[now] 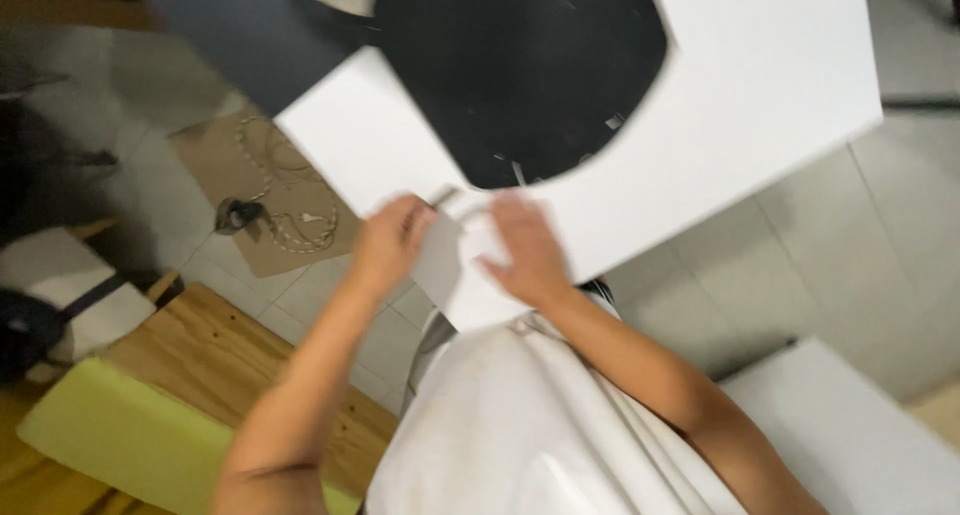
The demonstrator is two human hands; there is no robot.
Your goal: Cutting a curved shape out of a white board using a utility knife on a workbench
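A large white board (760,85) with a wide curved cut-out lies over a black round surface (510,65). My left hand (392,243) grips the board's near edge by a narrow strip, next to a small grey tool (441,196) whose kind I cannot tell. My right hand (525,247) lies flat on the board just right of the left hand, fingers pressing down. The picture is blurred by motion. A white apron or cloth (510,415) covers my front below the hands.
A wooden bench (215,355) with a yellow-green foam block (120,435) is at the lower left. Brown cardboard (280,205) with cord and a small dark object (238,215) lies on the tiled floor. Another white board (850,425) is at the lower right.
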